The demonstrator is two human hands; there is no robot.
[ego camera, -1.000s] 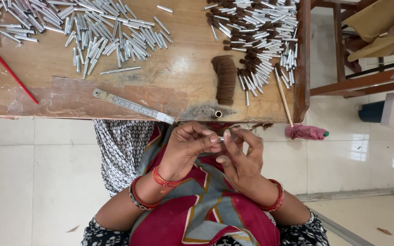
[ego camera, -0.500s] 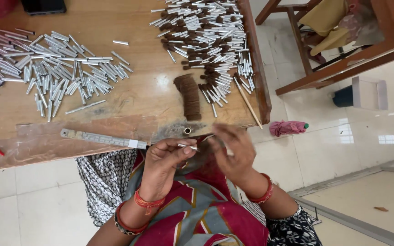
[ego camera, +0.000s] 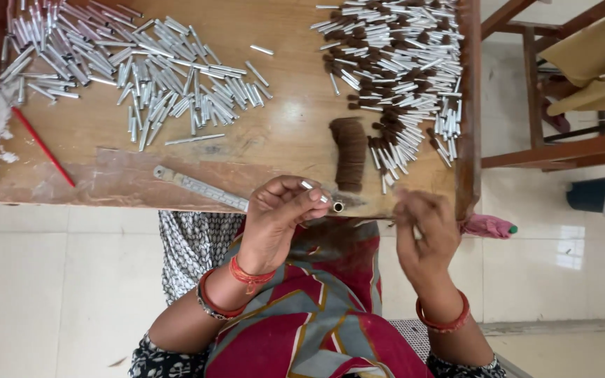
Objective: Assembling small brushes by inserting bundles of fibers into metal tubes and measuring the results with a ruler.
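My left hand (ego camera: 278, 213) pinches a short silver metal tube (ego camera: 314, 190) between thumb and fingers, just over the near edge of the wooden table (ego camera: 274, 133). To its right, my right hand (ego camera: 425, 227) hovers by the table's near right corner, fingers pinched together; it is blurred and I cannot tell what it grips. A brown bristle bundle (ego camera: 350, 152) lies on the table just beyond both hands. A small metal ring (ego camera: 338, 206) sits at the table edge between the hands.
A heap of plain silver tubes (ego camera: 141, 70) covers the far left. Tubes fitted with brown bristle tips (ego camera: 397, 70) pile at the far right. A metal ruler (ego camera: 201, 187) and a red pencil (ego camera: 42, 145) lie near the front edge. Wooden chair (ego camera: 561, 84) stands right; pink cloth (ego camera: 488, 225) hangs there.
My hands were together at my lap working one tube. They have separated: the left rose to the table edge with the tube, the right pulled away to the right.
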